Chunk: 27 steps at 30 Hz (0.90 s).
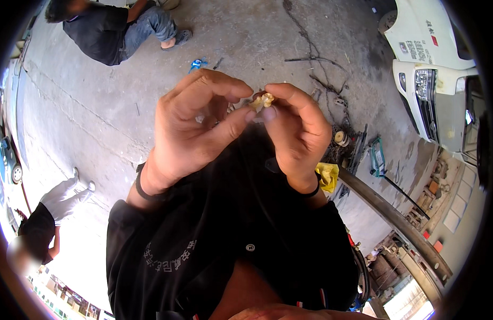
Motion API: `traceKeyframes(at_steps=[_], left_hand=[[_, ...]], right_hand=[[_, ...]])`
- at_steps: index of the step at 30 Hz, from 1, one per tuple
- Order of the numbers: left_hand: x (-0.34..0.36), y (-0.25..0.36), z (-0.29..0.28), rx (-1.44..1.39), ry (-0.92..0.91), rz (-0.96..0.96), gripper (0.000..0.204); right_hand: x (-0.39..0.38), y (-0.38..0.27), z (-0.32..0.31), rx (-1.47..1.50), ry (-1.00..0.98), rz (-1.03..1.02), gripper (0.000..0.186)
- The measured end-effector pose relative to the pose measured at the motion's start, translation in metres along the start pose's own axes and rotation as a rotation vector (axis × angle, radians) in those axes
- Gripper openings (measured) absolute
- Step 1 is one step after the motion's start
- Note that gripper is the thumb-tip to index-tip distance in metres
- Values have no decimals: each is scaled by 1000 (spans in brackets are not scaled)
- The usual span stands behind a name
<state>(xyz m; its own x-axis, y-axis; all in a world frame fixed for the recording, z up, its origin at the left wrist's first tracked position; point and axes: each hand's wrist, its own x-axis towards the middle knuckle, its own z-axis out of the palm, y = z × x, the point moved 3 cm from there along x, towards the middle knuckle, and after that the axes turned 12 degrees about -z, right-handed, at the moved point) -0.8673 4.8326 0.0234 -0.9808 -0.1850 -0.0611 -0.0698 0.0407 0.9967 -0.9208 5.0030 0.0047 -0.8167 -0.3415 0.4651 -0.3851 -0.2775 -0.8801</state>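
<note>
A small, pale yellow, lumpy walnut kernel (264,100) is held up in front of my chest between both hands. My left hand (187,122) is curled, with its thumb tip against the kernel's lower left side and its index finger arched above. Whitish bits (200,118) show in the hollow of that palm, under the bent fingers. From the other side, the thumb and index finger of my right hand (299,128) pinch the kernel. A small dark brown piece sits at its upper edge. The other right fingers fold behind and are partly hidden.
Someone in dark clothes (99,29) sits at the upper left; another person (41,229) is at the lower left. A white truck (417,101) stands at the right. A blue wrapper (197,64), a yellow bag (327,177) and a teal frame (376,157) lie around on the concrete.
</note>
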Motion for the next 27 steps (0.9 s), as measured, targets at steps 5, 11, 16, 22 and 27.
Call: traceKeyframes(at_steps=[5, 11, 16, 22, 27], left_hand=[[0, 11, 10, 323, 180, 190, 20], [2, 11, 14, 399, 252, 281, 21], [4, 11, 14, 424, 213, 204, 20], [7, 3, 11, 73, 128, -147, 13], [8, -9, 7, -361, -54, -405, 3]], right_hand=[[-6, 3, 3, -205, 43, -162, 32], [-5, 1, -1, -364, -19, -266, 33], [-2, 0, -2, -331, -39, -234, 33], [2, -3, -1, -261, -74, -159, 28], [4, -4, -1, 36, -96, 56, 23]])
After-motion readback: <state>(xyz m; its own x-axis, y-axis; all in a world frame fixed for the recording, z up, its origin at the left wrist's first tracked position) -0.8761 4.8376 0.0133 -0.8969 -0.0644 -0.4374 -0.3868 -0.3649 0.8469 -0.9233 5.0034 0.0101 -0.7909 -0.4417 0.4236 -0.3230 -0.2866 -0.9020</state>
